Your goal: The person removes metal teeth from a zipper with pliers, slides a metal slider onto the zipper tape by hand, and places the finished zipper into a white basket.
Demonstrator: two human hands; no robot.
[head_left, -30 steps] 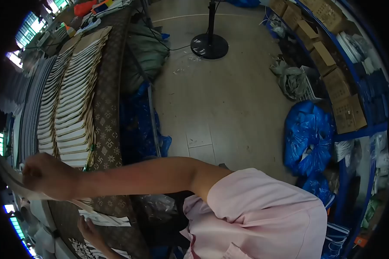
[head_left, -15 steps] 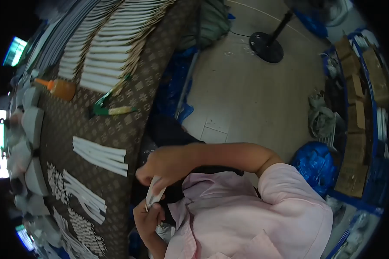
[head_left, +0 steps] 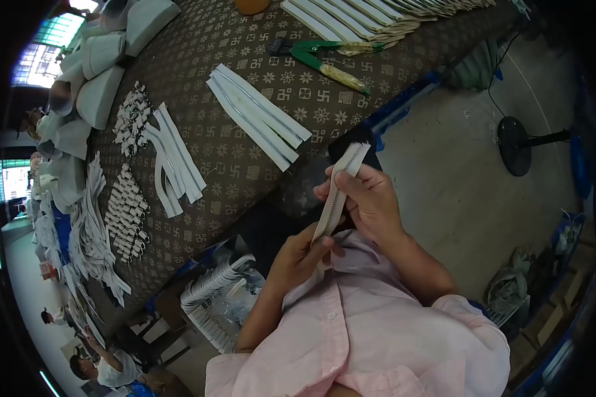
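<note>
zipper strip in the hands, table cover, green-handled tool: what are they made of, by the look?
Zipper strip: likely white woven fabric tape, matte, with a darker tooth line down the middle; tooth material unclear.
Table cover: seems printed vinyl or cloth, brown with a repeating pale pattern, slight sheen.
Tool: green handles look plastic-coated; its other parts cannot be told.

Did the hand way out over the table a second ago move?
Yes. The right hand has come back from far out over the patterned table to just off its near edge, and now holds the white zipper strip with the left hand.

White zipper strip (head_left: 338,192), brown star-patterned tablecloth (head_left: 245,46), green-handled pliers (head_left: 318,53), pink shirt (head_left: 364,331).
</note>
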